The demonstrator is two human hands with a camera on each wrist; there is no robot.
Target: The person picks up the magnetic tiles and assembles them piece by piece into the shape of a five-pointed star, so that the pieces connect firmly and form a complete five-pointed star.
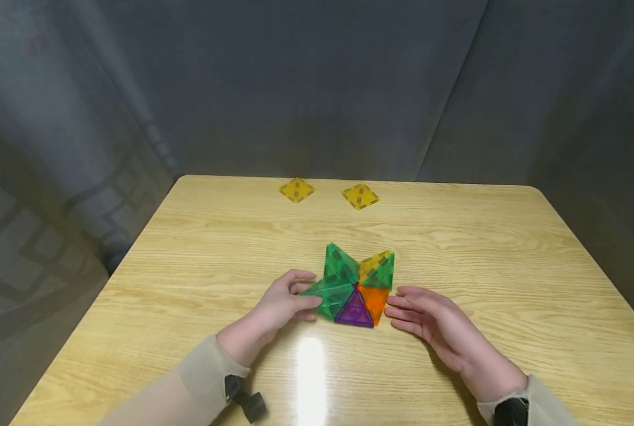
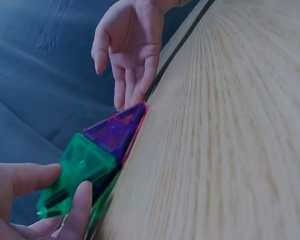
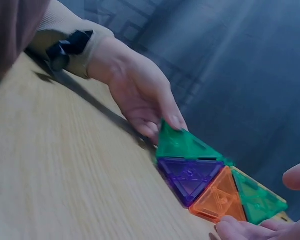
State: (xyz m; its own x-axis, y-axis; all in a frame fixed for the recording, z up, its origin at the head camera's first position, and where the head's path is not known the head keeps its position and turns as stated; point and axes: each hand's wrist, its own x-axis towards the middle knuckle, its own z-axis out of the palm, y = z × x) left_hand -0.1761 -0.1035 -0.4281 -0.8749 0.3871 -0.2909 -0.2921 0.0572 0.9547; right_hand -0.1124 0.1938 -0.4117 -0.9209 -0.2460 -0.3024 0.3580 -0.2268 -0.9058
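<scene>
A small structure of translucent magnetic tiles stands on the table, with green tiles (image 1: 334, 296) at its left, a purple triangle tile (image 1: 354, 310) in front and an orange triangle tile (image 1: 375, 302) beside that. Farther back on its right, a yellow tile (image 1: 372, 263) leans with a green one. My left hand (image 1: 277, 305) pinches the pointed left end of the green tiles, thumb on one side and fingers on the other. To the right, my right hand (image 1: 445, 331) holds nothing; its fingers are nearly straight, with fingertips (image 3: 230, 227) at the orange tile's edge.
Two yellow diamond-shaped pieces, a left one (image 1: 297, 190) and a right one (image 1: 360, 196), lie flat near the far edge of the wooden table (image 1: 482, 236). Behind the table hangs a grey curtain (image 1: 317, 89).
</scene>
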